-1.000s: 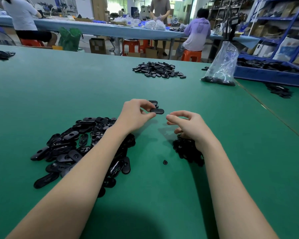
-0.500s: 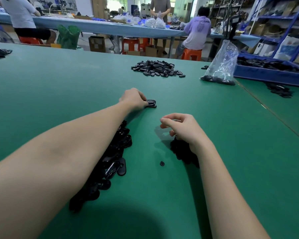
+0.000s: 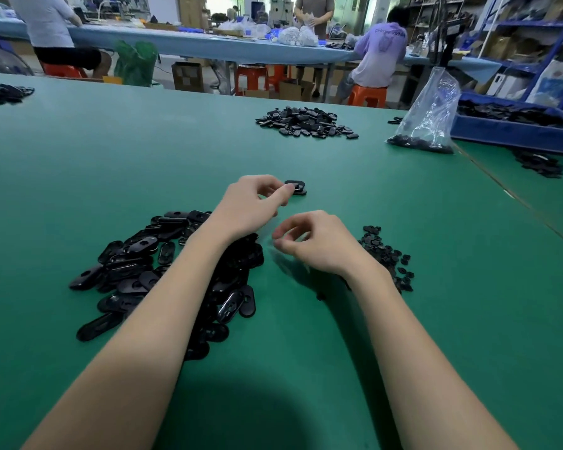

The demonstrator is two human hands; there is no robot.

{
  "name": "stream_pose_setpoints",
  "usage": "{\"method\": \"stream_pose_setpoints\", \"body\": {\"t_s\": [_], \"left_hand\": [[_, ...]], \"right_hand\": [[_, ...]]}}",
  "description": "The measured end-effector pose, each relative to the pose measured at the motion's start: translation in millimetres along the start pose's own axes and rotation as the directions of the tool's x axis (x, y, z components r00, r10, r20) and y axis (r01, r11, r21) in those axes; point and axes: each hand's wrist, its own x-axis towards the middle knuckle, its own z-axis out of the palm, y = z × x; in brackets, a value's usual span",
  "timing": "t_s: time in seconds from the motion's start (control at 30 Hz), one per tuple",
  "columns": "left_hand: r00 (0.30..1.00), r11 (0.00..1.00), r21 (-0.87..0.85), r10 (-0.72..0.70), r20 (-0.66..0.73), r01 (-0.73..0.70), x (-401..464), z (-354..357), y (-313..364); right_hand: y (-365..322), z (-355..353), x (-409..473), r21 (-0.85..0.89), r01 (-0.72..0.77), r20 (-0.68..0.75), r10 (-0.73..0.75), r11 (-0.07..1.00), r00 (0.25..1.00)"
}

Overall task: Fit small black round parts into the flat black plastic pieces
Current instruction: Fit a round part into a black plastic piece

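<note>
The left hand (image 3: 254, 206) is hanging over the table (image 3: 111, 157), fingers loosely curled and holding nothing, just beside the small stack of flat pieces (image 3: 296, 187). The right hand (image 3: 316, 243) is curling too; any round part pinched there is hidden

A plain green matte surface (image 3: 306, 336) is covered in places by glossy black flat oval plastic pieces (image 3: 137, 274) and matte black small round parts (image 3: 387, 254). A blue plastic bin (image 3: 514, 133) and orange plastic stools (image 3: 368, 94) are seen beyond.
</note>
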Motion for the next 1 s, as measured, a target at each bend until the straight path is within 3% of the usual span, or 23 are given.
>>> {"method": "stream_pose_setpoints", "body": {"t_s": [0.1,0.27,0.5,0.73,1.0], "left_hand": [[1.000,1.000,-0.010,0.014,0.016,-0.014,-4.9,2.6,8.0],[1.000,0.999,-0.033,0.024,0.010,-0.024,-6.6,2.3,8.5],[0.999,0.999,0.009,0.041,0.024,-0.042,-7.1,3.0,3.1],[0.980,0.992,0.118,0.020,0.199,-0.044,-8.6,5.6,-1.0],[0.969,0.999,0.011,0.042,0.242,-0.046,-14.2,14.8,3.7]], "right_hand": [[-8.5,10.7,-0.7,0.005,0.047,0.056,-0.047,0.999,0.997],[-16.2,22.5,-0.5,-0.064,0.012,0.028,-0.010,0.998,1.000],[-7.9,5.0,-1.0,0.056,0.005,0.004,-0.005,0.998,1.000],[23.6,-33.7,-7.7,0.158,0.049,-0.255,-0.008,0.986,0.967],[30.9,-40.7,-12.5,0.126,0.075,-0.284,-0.036,0.989,0.958]]}}
